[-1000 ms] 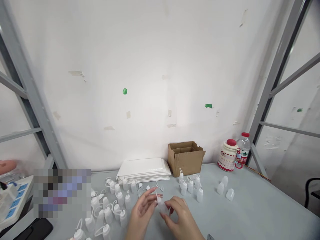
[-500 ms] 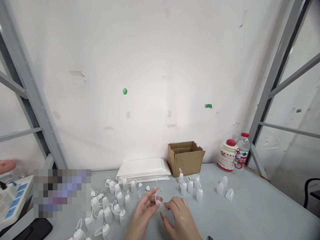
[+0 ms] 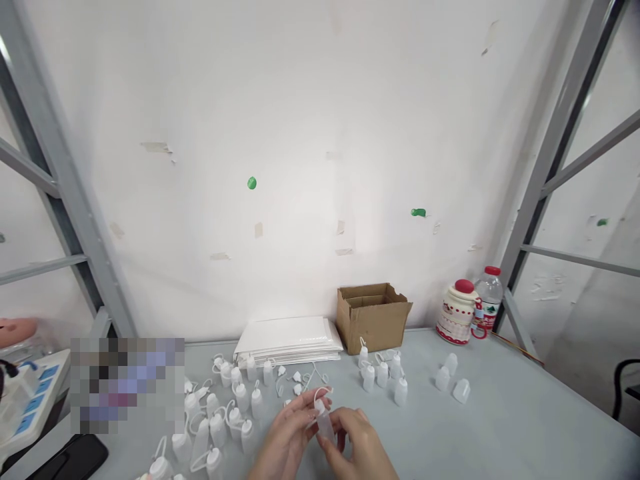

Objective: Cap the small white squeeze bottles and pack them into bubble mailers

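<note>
A small translucent squeeze bottle [image 3: 325, 424] with a white cap and looped strap is held between my hands at the front middle. My right hand [image 3: 359, 441] is closed around the bottle's body, thumb and fingers on its side. The fingers of my left hand [image 3: 290, 432] pinch near the cap, and the strap loops up past the fingertips. Just beyond lie loose white caps with straps [image 3: 298, 377]. To the left stand many similar capped bottles [image 3: 218, 427]; a smaller group of capped bottles [image 3: 382, 372] is beyond my right hand.
Behind are a stack of white sheets [image 3: 287, 337] and an open cardboard box [image 3: 374, 325]. A cream jar [image 3: 456, 313] and a plastic bottle [image 3: 490, 297] stand at the back right, near several uncapped bottles [image 3: 461, 391]. A black phone [image 3: 75, 460] and a power strip [image 3: 37, 400] lie left.
The bottle in my hands now shows more fully, tilted with its cap toward my left fingers. My right hand has shifted down along its body. The view has moved slightly.
</note>
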`<action>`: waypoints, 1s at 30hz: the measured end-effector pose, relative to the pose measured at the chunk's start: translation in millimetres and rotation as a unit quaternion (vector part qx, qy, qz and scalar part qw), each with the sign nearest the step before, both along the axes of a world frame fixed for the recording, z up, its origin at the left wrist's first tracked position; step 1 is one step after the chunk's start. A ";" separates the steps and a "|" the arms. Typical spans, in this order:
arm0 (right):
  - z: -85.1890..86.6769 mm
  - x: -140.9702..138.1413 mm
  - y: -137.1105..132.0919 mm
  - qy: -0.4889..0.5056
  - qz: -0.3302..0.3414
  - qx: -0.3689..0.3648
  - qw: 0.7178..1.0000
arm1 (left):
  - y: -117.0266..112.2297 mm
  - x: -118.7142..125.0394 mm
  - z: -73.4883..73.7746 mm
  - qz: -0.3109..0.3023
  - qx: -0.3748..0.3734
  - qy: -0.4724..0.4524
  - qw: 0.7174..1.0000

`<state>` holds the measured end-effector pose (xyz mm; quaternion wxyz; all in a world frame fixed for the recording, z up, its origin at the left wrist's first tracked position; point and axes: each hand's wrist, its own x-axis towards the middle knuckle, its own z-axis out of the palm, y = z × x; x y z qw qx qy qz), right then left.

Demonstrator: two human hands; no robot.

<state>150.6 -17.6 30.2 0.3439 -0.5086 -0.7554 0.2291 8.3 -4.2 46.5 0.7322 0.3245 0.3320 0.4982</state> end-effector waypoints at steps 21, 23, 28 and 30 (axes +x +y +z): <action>2.2 -2.2 2.4 0.291 0.096 -0.182 0.934 | 2.6 3.4 -2.5 -0.065 0.059 0.027 0.996; 4.0 -3.2 2.7 0.308 0.099 -0.191 0.927 | 1.8 2.9 -1.1 -0.061 0.059 0.029 0.996; 10.6 -7.2 5.3 0.389 0.087 -0.299 0.867 | -2.2 0.3 3.6 -0.063 0.045 0.020 0.997; 12.6 -7.5 6.0 0.408 0.104 -0.313 0.851 | -2.5 0.1 3.0 -0.065 0.040 0.013 0.997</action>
